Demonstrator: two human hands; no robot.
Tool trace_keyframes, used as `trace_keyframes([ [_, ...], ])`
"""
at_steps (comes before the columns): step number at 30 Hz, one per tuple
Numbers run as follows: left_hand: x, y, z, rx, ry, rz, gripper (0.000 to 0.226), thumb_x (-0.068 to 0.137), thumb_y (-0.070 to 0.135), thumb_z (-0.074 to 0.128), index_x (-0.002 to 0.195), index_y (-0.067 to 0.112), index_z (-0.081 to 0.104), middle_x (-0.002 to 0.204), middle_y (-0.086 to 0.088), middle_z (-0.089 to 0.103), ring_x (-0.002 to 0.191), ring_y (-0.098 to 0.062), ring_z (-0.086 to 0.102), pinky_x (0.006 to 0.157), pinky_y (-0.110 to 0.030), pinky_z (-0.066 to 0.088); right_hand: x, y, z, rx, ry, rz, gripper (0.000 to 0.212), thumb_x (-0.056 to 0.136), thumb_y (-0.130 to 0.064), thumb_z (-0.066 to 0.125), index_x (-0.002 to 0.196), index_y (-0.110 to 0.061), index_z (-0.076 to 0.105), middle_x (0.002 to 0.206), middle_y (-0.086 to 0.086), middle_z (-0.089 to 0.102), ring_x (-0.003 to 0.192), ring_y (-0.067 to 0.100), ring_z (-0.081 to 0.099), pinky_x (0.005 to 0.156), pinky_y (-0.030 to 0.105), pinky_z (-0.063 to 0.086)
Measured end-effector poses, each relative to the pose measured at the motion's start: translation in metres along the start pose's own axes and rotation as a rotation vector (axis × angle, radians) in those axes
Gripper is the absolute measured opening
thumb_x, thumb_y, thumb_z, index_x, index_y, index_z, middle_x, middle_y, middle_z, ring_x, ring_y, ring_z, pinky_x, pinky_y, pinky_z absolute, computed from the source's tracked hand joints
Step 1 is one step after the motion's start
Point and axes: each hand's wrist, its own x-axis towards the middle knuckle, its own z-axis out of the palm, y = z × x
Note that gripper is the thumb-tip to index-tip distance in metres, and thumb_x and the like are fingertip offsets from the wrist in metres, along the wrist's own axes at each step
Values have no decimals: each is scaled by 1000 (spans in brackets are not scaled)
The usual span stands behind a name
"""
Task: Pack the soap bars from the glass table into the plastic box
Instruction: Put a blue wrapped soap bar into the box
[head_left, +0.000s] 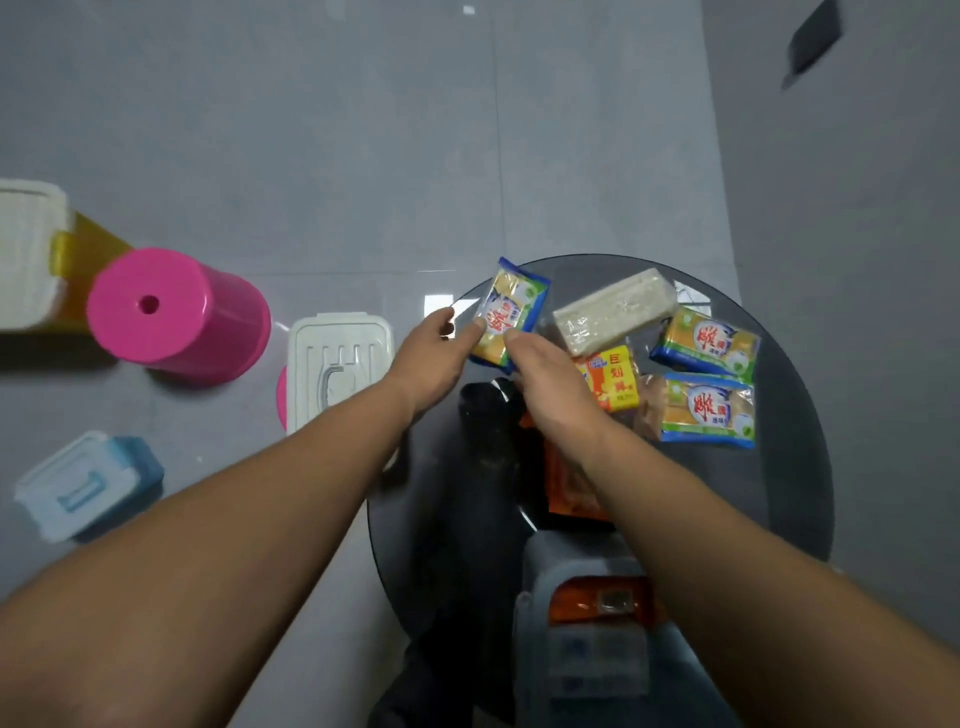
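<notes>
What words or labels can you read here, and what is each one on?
"雕", large red: held soap pack, far blue-green pack and near blue-green pack on the glass table.
"巨划算", red on yellow: orange pack.
Smaller print on every pack: too blurred to read.

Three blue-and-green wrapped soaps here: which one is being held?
The tilted soap at the glass table's far-left edge, pinched between the left hand and the right hand. The other two lie flat on its right side, untouched.
</notes>
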Motion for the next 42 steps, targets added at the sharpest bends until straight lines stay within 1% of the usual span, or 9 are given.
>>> trace_keyframes([
  [4, 21, 3, 2, 129, -66, 62, 60, 100, 47, 54, 149, 14, 45, 130, -10, 65, 116, -27, 63, 104, -42, 48, 19, 6, 14, -116, 129, -38, 39, 104, -40, 38, 123, -16, 61, 113, 4, 60, 96, 15, 57, 63, 13, 38],
  [9, 28, 1, 1, 178, -125, 73, 38, 103, 36, 53, 130, 12, 64, 112, -1, 71, 81, 1, 62, 63, -9, 44, 37, 2, 17, 90, 169, 215, 46, 103, -47, 36, 134, -17, 54, 117, 8, 69, 87, 16, 66, 62, 24, 52],
  [14, 16, -16, 6, 154, 37, 63, 23, 99, 33, 61, 113, 15, 60, 106, -1, 69, 93, -17, 67, 69, -26, 51, 34, 5, 17, 189, 132, 274, 47, 104, -48, 34, 125, -14, 60, 100, 7, 74, 57, 7, 70, 44, 21, 51],
  [18, -2, -23, 3, -194, 77, -18, 21, 95, 26, 70, 96, 19, 50, 106, -9, 71, 95, -21, 74, 73, -36, 63, 22, 1, 14, 177, 120, 282, 46, 103, -52, 32, 108, -19, 64, 78, 1, 70, 46, 7, 63, 46, 22, 51],
  [23, -30, 8, -8, -447, 72, 96, 22, 90, 19, 76, 96, 22, 55, 101, -6, 77, 88, -16, 78, 57, -21, 56, -5, -16, -15, 322, 80, 153, 29, 100, -50, 44, 103, -26, 59, 79, 2, 71, 47, 12, 61, 50, 30, 53],
  [27, -49, 59, 11, -443, -70, 206, 17, 87, 19, 75, 97, 24, 62, 96, 4, 80, 85, -12, 77, 57, -21, 56, -25, -26, -81, 265, 213, 13, 61, 83, -55, 59, 136, -27, 51, 94, 8, 70, 71, 17, 67, 57, 33, 56],
  [32, -48, 113, 82, -239, -285, 188, 14, 88, 23, 78, 101, 26, 75, 106, 2, 79, 88, -13, 78, 65, -23, 59, -35, -13, -181, 263, 208, -25, 45, 86, -47, 67, 124, -24, 65, 108, 3, 77, 94, 22, 76, 65, 34, 61],
  [39, -23, 136, 208, -251, -53, -12, 51, 81, 21, 84, 122, 13, 54, 107, -5, 72, 98, -23, 74, 91, -42, 60, -8, 45, -279, 229, 283, 68, 13, 94, -30, 67, 96, -18, 70, 82, -7, 78, 73, 8, 75, 54, 20, 56],
  [42, -16, 130, 242, -128, 3, -51, 50, 87, 19, 78, 129, 6, 55, 118, -8, 74, 103, -25, 73, 96, -46, 57, 10, 65, -297, 172, 312, 119, 18, 95, -32, 66, 104, -17, 69, 96, -1, 75, 81, 10, 71, 57, 22, 55],
])
